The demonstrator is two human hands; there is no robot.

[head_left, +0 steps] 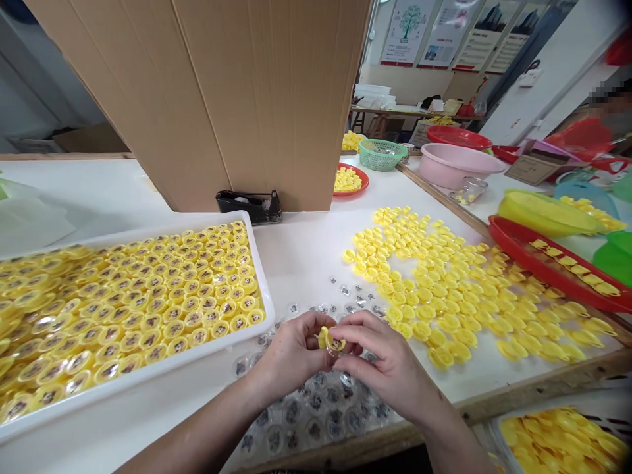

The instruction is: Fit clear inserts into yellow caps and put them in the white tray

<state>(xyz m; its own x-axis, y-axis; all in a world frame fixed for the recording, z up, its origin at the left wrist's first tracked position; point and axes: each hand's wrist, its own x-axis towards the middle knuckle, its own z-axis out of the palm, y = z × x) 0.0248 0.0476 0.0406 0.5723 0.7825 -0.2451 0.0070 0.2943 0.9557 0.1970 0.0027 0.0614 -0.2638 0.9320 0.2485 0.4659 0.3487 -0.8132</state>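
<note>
Nearest to you, many small clear discs (315, 429) with dark prints lie on the white table (301, 247), below and around your hands. Your left hand (295, 345) is curled, its thumb and fingers closed on a small yellow piece (323, 338), held above these discs. Your right hand (379, 349) is half closed, thumb and fingertips pinching the right side of this same piece. On the right, many loose yellow pieces (422, 289) are spread. On the left is a white tray (268, 304), filled with printed yellow pieces (172, 329). Farther, a black tape dispenser (249, 207) sits before a tall cardboard panel (266, 99). At far right stands a pink basin (459, 166); a green basket (382, 160) is to its left.
</note>
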